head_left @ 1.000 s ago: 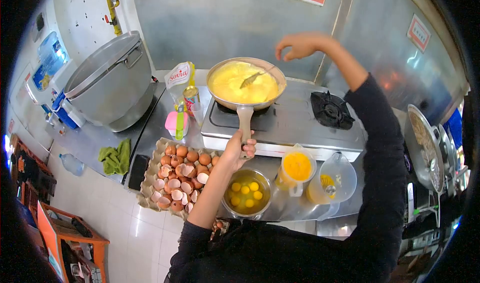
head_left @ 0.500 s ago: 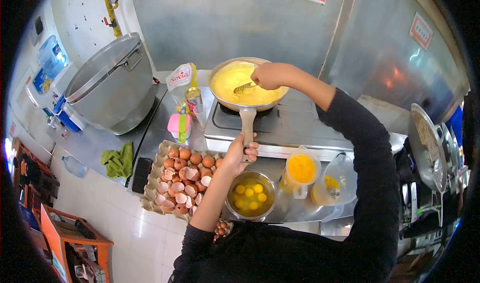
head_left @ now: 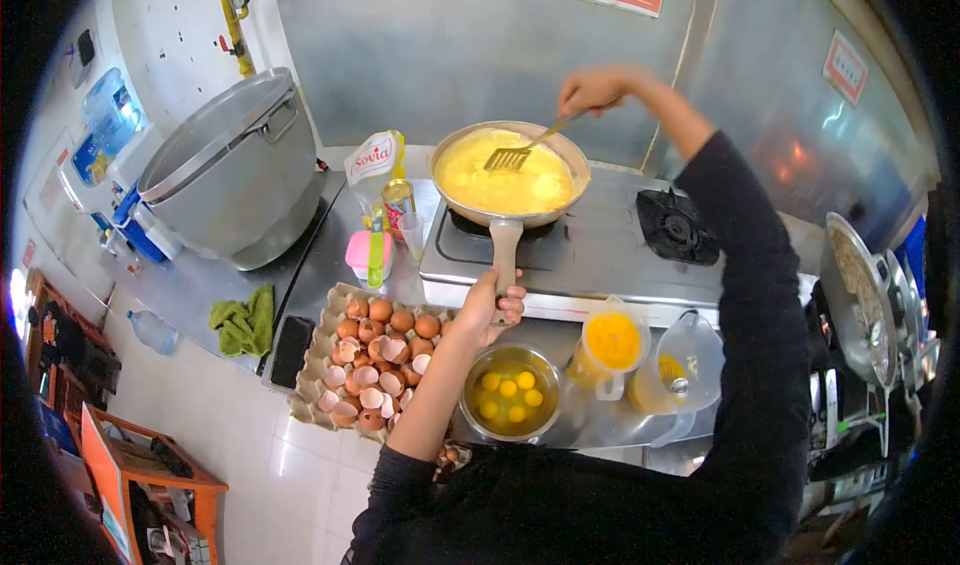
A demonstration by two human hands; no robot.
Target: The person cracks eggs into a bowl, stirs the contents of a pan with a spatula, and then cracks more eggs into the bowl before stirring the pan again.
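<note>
My left hand (head_left: 492,303) is wrapped round the handle of a frying pan (head_left: 506,240) on the left burner of the stove. Yellow egg (head_left: 470,178) covers the inside of the pan, looking soft and partly set. With my right hand (head_left: 597,92), up to the right of the pan, I grip a slotted spatula (head_left: 507,158) by its handle. The spatula's head is tilted over the egg; whether it touches cannot be told. Below the pan handle stands a metal bowl (head_left: 511,431) with several whole yolks in clear egg white.
An egg tray (head_left: 305,405) with eggs and broken shells lies left of the bowl. Two plastic jugs (head_left: 597,380) of yellow liquid stand to its right. A large pot (head_left: 235,185), a can (head_left: 398,205), a Sovia pouch (head_left: 372,160) and a green cloth (head_left: 243,322) are at left.
My right hand has risen up and right, away from the pan, and the spatula now shows at full length. My left hand still holds the pan handle. The whole view has shifted slightly.
</note>
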